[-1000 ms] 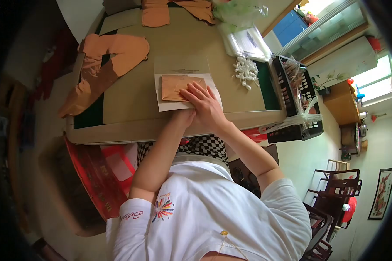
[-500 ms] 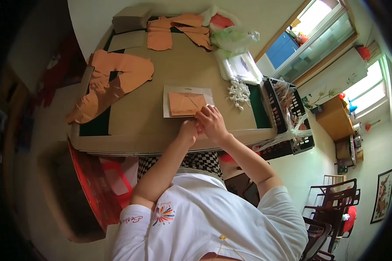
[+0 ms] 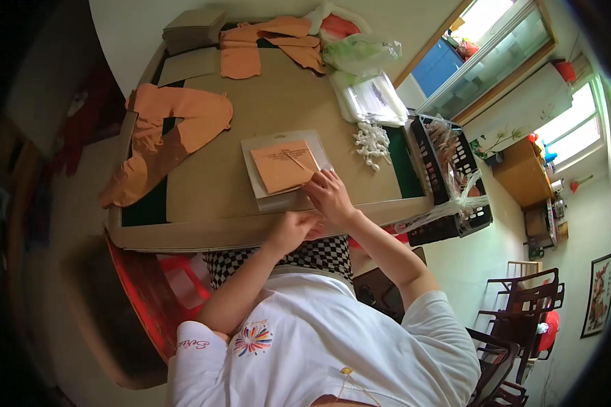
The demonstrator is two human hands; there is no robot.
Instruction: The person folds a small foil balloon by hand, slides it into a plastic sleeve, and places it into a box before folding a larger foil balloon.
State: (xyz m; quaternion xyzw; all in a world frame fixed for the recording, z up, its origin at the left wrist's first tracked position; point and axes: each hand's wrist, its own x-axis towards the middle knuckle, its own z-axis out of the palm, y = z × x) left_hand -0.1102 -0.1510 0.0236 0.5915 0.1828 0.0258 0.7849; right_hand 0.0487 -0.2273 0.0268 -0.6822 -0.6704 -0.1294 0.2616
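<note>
A flat grey card [image 3: 254, 191] lies near the table's front edge, apparently in a clear sleeve. On it rests a folded orange sheet [image 3: 275, 166] with small dark print and a thin diagonal line across it. My right hand [image 3: 330, 195] is at the lower right corner of this package, its fingertips closed on the corner. My left hand [image 3: 294, 232] is below the package, just off the table edge and close under my right hand. Its fingers are curled; whatever may be between them does not show.
Orange flat pieces [image 3: 197, 112] lie at the left, others at the back. A stack of grey cards [image 3: 193, 32] stands back left. Clear bags [image 3: 373, 98] and a white bead-like cluster [image 3: 371, 144] lie right. A black crate [image 3: 448, 163] adjoins the table's right edge.
The package has turned slightly counterclockwise and shifted a little left. My left hand has come away from my right hand, down toward my lap. My right hand stays at the package's corner.
</note>
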